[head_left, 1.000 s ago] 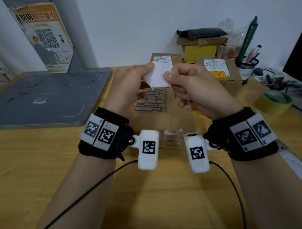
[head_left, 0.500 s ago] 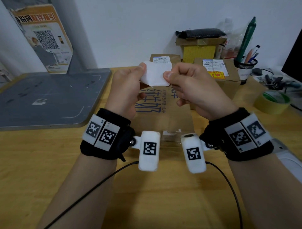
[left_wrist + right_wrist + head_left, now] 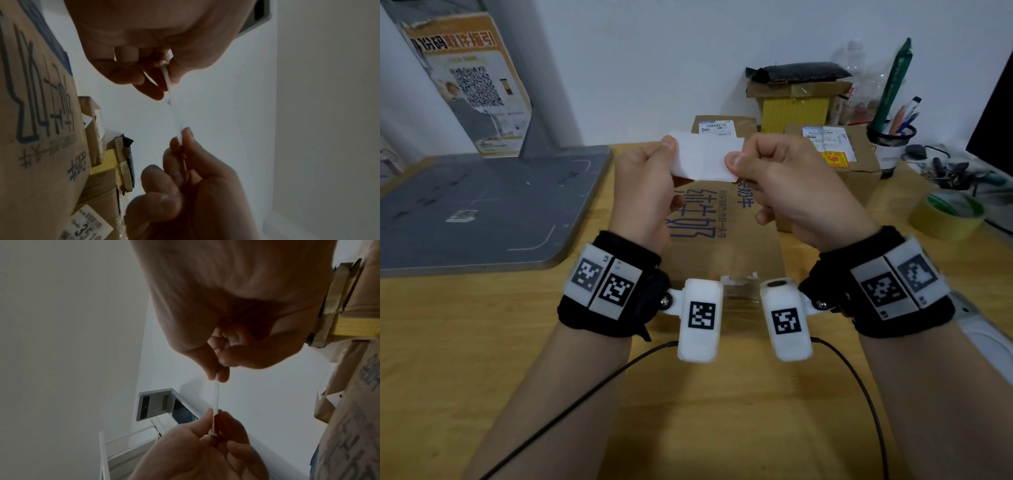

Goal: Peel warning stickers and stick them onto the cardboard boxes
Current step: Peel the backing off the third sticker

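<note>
A small white sticker sheet (image 3: pixel 705 160) is stretched between both hands above the table, its blank side toward me. My left hand (image 3: pixel 670 150) pinches its left edge with thumb and finger, and my right hand (image 3: pixel 732 161) pinches its right edge. The wrist views show the sheet edge-on (image 3: pixel 176 113) (image 3: pixel 216 398) between the left hand (image 3: pixel 167 81) and the right hand (image 3: pixel 218 377). Under the hands lies a flat cardboard box (image 3: pixel 726 246) with blue lettering. Behind it stands a box with a shipping label (image 3: pixel 717 125). A box at the right (image 3: pixel 859 171) carries a red-and-yellow sticker (image 3: pixel 834 159).
A grey mat (image 3: pixel 482 205) covers the table's left side, with a poster (image 3: pixel 469 85) behind it. At the right are a tape roll (image 3: pixel 945 216), a pen holder (image 3: pixel 890 138), a yellow box (image 3: pixel 794 109) and a dark screen edge (image 3: pixel 996 120). Two cables trail from my wrists.
The sheet hung tilted between close fingers a second ago; now it is spread flat and level. My left hand's pinch has shifted left, so the hands stand wider apart.
</note>
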A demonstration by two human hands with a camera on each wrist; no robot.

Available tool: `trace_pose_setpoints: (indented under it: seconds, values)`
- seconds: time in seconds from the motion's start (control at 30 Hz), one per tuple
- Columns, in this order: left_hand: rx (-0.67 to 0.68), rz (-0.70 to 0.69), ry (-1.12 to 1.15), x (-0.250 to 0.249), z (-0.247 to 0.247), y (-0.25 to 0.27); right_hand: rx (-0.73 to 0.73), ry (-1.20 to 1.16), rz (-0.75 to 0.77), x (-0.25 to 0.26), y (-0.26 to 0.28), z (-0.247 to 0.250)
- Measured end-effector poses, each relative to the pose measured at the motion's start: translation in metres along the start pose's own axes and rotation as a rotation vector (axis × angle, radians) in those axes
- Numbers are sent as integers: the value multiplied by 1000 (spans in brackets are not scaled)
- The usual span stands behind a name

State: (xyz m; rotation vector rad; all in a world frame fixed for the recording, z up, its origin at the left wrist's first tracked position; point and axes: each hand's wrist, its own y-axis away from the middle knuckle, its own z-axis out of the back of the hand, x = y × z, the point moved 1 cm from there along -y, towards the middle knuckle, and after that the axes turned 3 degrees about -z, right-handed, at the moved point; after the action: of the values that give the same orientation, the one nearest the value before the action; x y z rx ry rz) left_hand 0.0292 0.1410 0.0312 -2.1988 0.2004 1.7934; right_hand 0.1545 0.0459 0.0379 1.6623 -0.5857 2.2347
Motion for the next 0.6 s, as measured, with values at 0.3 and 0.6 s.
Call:
trace_pose_setpoints:
  seconds: [0.3, 0.6]
  values:
    - [-219, -37, 40, -8, 25, -17, -101, -14, -9, 1, -1, 15]
    - [-22, 67, -54, -12, 18, -7, -184, 509, -88, -10, -5, 38]
